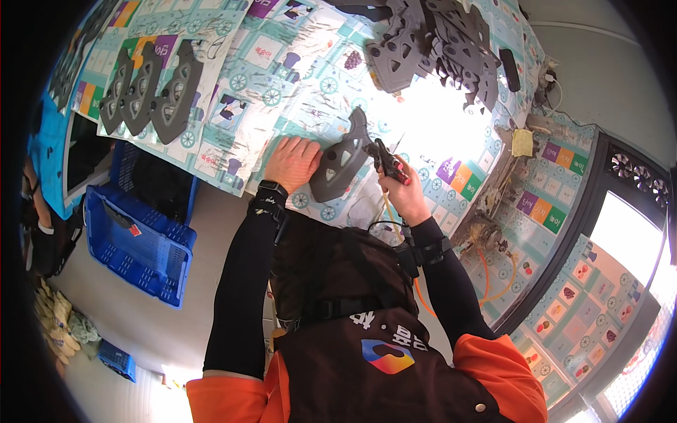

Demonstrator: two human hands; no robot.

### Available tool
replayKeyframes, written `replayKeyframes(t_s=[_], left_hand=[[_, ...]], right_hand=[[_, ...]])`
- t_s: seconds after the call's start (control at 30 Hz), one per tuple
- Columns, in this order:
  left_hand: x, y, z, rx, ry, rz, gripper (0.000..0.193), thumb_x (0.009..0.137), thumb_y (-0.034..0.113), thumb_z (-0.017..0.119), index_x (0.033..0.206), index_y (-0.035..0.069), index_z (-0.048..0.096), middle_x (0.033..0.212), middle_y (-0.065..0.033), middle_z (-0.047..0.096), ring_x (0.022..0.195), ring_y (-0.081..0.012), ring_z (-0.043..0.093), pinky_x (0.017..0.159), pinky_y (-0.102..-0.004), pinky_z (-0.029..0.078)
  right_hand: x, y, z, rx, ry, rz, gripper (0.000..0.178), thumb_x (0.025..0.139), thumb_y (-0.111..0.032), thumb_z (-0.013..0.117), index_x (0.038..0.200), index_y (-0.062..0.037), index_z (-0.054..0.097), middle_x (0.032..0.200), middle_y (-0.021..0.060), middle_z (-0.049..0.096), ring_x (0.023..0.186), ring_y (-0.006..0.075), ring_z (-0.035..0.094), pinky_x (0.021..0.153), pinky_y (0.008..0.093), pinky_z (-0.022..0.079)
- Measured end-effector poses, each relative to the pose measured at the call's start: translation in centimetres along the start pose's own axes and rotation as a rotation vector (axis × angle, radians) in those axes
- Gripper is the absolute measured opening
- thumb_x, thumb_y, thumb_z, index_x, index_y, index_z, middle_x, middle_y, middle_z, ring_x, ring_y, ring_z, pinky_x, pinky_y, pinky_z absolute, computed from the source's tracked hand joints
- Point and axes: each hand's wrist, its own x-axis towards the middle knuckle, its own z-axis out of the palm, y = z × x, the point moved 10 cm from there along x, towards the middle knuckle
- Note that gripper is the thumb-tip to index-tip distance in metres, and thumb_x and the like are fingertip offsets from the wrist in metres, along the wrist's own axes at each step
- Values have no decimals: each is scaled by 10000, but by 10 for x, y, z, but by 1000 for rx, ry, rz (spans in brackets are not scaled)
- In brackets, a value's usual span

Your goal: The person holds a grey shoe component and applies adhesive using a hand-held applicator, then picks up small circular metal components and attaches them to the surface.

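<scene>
A dark grey moulded plastic part (341, 169), with a narrow curved neck and cut-out openings, lies on the paper-covered table before me. My left hand (293, 165) rests at its left edge, back up and fingers curled; whatever may be in them is hidden. On the other side, my right hand (407, 197) is closed around a black hand tool (381, 156) with red on its handle. The tool's head points at the part's right edge, close to it; contact cannot be made out. A thin yellowish hose (388, 211) runs down by that hand.
Three similar grey parts (171, 99) lie in a row at the left. A heap of grey parts (451, 49) sits at the far right, beside a glaring bright patch. A blue crate (139, 243) stands below the table's left edge. Orange tubing (485, 275) hangs at the right.
</scene>
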Motion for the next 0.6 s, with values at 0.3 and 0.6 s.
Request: replayKeyframes(t_s=[0.3,0.6], left_hand=[[-2,-1,1,5,-15,-12,155,902,184,721,963,103,605,899,-55,637,899,-253,611,835,-388,467],[-1,-1,0,1,-2,-7,154,905,185,718,959,95,605,899,-60,638,898,-258,613,832,-397,472]], right_hand=[[-1,-17,8,23,-29,-20,434,813,-67,655,1215,80,586,966,87,699,852,142,617,802,291,496],[-3,-21,12,57,-11,-19,444,815,-59,657,1228,86,584,981,92,700,890,148,622,836,290,497]])
